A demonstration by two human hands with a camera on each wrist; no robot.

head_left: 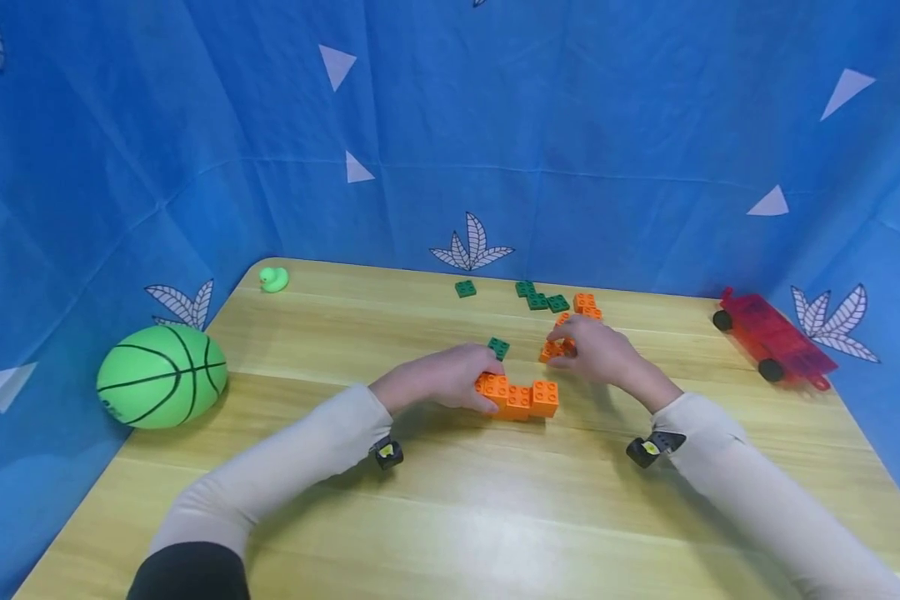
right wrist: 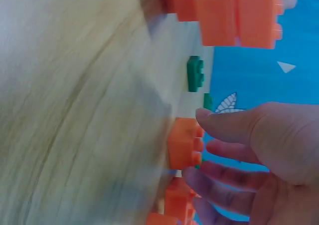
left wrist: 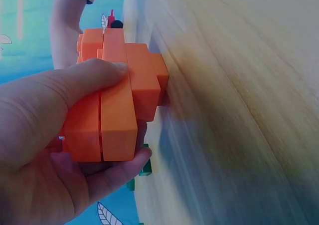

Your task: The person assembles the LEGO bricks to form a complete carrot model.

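My left hand (head_left: 453, 377) grips a stepped build of orange toy bricks (head_left: 520, 403), held low over the table. In the left wrist view the thumb lies along the side of the joined orange bricks (left wrist: 118, 125), with the other fingers partly hidden behind them. My right hand (head_left: 598, 350) is over loose orange bricks; in the right wrist view its thumb and fingers are spread apart on either side of one orange brick (right wrist: 182, 144). Another orange brick (right wrist: 177, 197) stands next to that one. A flat green brick (head_left: 498, 347) lies just beyond the left hand.
Farther back lie several green bricks (head_left: 537, 302) and more orange bricks (head_left: 584, 302). A green ball (head_left: 162, 377) sits at the table's left edge, a small green duck (head_left: 273, 279) at the back left corner. On the right stands a red toy cart (head_left: 776, 337). Blue cloth (head_left: 450, 108) surrounds the table.
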